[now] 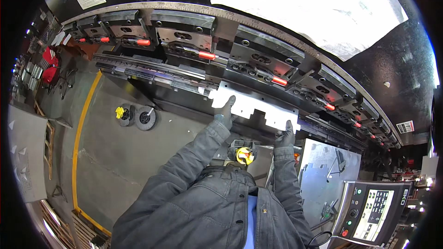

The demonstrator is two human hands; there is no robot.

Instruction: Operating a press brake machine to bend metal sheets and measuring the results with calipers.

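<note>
A flat, shiny sheet-metal piece [240, 106] with notches cut in its near edge lies level across the lower die rail [180, 76] of a press brake. My gloved left hand [224, 112] grips its left part, thumb on top and fingers hidden beneath. At its right end my gloved right hand [286, 134] holds the near edge, thumb up on the face. The far edge of the piece reaches in under the upper tool clamps [263, 55], which have red-tipped levers [279, 80].
A control panel [371, 212] with a lit screen stands at lower right, beside a grey table [318, 161] holding tools. A yellow-and-red round object [244, 156] is below the machine. Two dark reels [146, 118] rest on the floor left, inside a yellow line [83, 133].
</note>
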